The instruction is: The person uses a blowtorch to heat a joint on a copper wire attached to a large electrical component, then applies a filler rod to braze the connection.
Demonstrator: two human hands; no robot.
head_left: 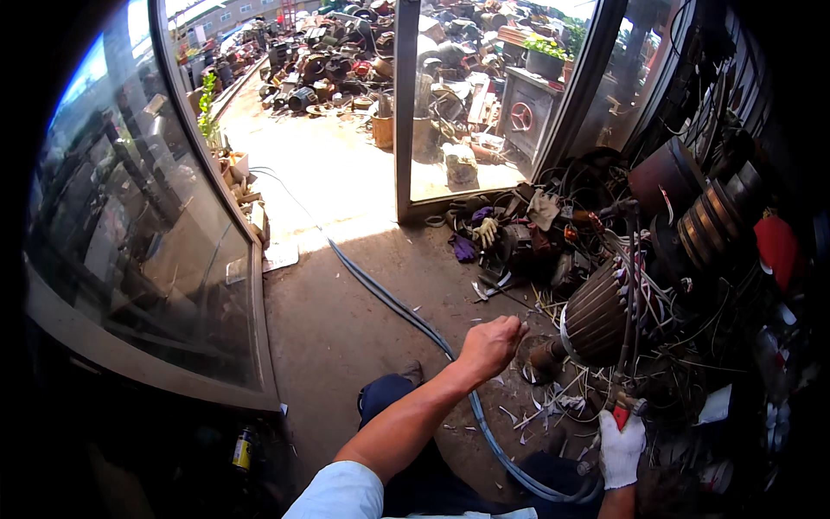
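My right hand (622, 450), in a white glove, grips a gas torch (632, 294) by its lower end, where a red part shows. Two thin dark tubes run up from it to a bent head. Bare and closed, my left hand (493, 346) is held out in front of me, left of a ribbed metal motor rotor (596, 316) with a shaft. Whether anything small sits in its fingers I cannot make out. A blue-grey twin hose (389, 298) runs in from the doorway, passes under my left forearm and curves toward my right hand.
Wires and motor parts are heaped on the right, with copper-coloured rings (713, 216) among them. Gloves (486, 232) lie by the door post. Glass door panels (147, 216) stand at the left. Scrap piles (324, 65) fill the yard outside. A yellow-labelled can (243, 450) stands lower left.
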